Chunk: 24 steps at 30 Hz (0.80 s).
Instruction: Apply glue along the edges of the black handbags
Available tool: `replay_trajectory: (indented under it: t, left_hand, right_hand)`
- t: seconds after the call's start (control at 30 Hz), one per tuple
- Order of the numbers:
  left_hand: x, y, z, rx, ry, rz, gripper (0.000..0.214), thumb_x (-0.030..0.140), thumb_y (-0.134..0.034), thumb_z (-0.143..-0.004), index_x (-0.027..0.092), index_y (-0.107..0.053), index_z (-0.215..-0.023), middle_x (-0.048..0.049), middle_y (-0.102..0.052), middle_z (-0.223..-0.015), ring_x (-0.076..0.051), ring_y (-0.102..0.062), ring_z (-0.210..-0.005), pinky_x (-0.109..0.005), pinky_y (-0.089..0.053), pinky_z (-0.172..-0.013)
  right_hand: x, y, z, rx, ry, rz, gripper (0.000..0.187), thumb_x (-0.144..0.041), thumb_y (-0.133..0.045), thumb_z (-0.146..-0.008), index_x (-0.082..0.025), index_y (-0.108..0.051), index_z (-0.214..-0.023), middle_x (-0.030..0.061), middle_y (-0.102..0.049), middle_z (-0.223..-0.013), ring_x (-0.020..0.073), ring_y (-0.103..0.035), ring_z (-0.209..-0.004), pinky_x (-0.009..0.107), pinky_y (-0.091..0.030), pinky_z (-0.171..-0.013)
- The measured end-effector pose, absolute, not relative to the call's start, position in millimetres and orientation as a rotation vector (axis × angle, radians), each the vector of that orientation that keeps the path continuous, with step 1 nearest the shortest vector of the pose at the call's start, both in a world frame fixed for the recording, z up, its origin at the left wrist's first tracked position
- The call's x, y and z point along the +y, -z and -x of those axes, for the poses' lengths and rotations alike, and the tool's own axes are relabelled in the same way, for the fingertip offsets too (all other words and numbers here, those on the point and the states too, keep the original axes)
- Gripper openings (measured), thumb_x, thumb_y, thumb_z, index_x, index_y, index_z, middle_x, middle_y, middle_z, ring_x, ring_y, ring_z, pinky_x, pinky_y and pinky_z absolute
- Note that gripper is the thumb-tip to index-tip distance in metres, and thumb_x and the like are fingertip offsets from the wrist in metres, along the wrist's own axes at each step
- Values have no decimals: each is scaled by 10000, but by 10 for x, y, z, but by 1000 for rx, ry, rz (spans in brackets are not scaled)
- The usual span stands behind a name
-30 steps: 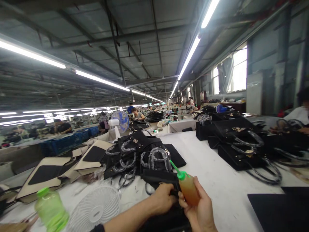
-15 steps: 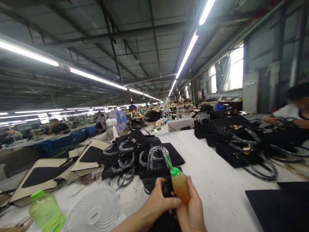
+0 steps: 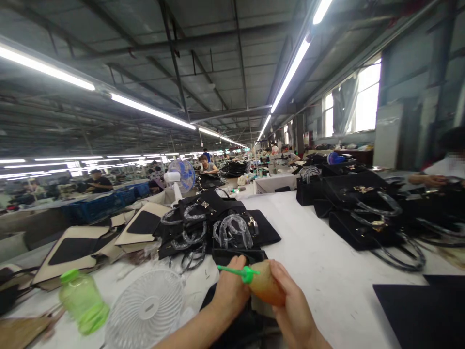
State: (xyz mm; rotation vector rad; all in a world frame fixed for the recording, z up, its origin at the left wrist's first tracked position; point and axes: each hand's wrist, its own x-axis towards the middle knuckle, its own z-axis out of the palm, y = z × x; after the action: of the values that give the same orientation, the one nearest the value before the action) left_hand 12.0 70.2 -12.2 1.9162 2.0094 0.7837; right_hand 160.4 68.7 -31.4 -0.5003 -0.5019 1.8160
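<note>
My right hand is wrapped around a squeeze glue bottle of amber liquid. The bottle lies tilted on its side, its thin green nozzle pointing left across the back of my left hand. Below it, my left hand is closed on a black handbag close to my body; its fingertips are partly hidden. Just beyond my hands lie several stacked black handbags, their handles wrapped in clear plastic.
A white fan and a green bottle stand at the left. Beige-and-black bag pieces lie behind them. More black handbags and flat black panels cover the right of the white table. A co-worker sits at the far right.
The glue bottle has tipped from nearly upright to lying sideways, its nozzle swinging left. My left hand has turned and its fingers have curled over the bag. The view has shifted slightly.
</note>
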Motion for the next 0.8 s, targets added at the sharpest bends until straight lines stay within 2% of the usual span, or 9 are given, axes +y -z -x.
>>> replay_trajectory:
  t: [0.07,0.2,0.37,0.43,0.5,0.57,0.6,0.73,0.8]
  left_hand:
    - [731,-7,-32,2064,-856,-1947,154,39,-522,-796,192,-511,-810,-64,-603,-935,-239,-569,-965,-327,-404,-854]
    - [784,-213,155,2083,-880,-1944,91,125,-537,-890,215,-523,-885,-5,-605,-817,-194,-571,-800,-288,-381,-752]
    - [860,-210,226,2054,-871,-1913,154,78,-509,-865,218,-463,-908,9,-554,-780,-193,-550,-775,-287,-372,-737]
    - [892,-181,205,2004,-885,-1921,149,85,-492,-870,220,-449,-917,15,-540,-788,-188,-547,-787,-282,-383,-747]
    - [916,-159,163,1945,-890,-1925,141,100,-489,-869,223,-445,-921,24,-536,-788,-178,-547,-782,-275,-395,-750]
    - [928,-140,102,1878,-882,-1929,118,124,-492,-870,223,-450,-920,35,-540,-776,-167,-546,-765,-268,-403,-749]
    - [928,-129,68,1845,-876,-1931,105,138,-495,-870,221,-455,-921,38,-543,-769,-162,-544,-756,-265,-405,-743]
    - [895,-71,-55,1730,-856,-1943,118,199,-529,-855,205,-496,-969,34,-567,-790,-158,-541,-767,-261,-408,-730]
    - [858,-51,-85,1674,-853,-1961,134,261,-533,-875,192,-528,-989,15,-597,-842,-165,-555,-815,-266,-425,-766]
  right_hand:
    - [681,232,-1768,-503,-1808,554,345,-392,-858,-711,-144,-743,-921,51,-747,-888,187,-659,-783,263,-563,-657]
    - [752,146,-2193,-386,-1716,639,283,-391,-755,-776,-152,-740,-926,114,-766,-975,281,-712,-857,394,-620,-684]
    - [686,287,-2462,-220,-1601,806,185,-319,-714,-807,-186,-744,-932,94,-774,-939,263,-734,-778,276,-567,-468]
    - [622,371,-2450,-214,-1661,785,201,-338,-722,-807,-178,-748,-926,104,-774,-954,278,-735,-804,317,-598,-529]
    - [588,428,-2393,-233,-1766,695,270,-387,-718,-814,-148,-754,-933,147,-770,-997,317,-728,-899,402,-627,-700]
    - [598,441,-2303,-285,-1882,588,359,-438,-709,-825,-107,-758,-954,194,-760,-1034,356,-708,-992,471,-588,-871]
    - [616,432,-2249,-321,-1930,551,394,-453,-708,-831,-88,-758,-972,205,-757,-1042,359,-702,-1006,479,-568,-909]
    - [707,332,-2015,-415,-2002,477,380,-415,-725,-846,-78,-751,-1020,158,-764,-1037,272,-708,-922,391,-564,-863]
    - [735,289,-1919,-422,-2015,410,364,-435,-717,-850,-108,-757,-1005,140,-770,-1031,269,-707,-913,406,-560,-853]
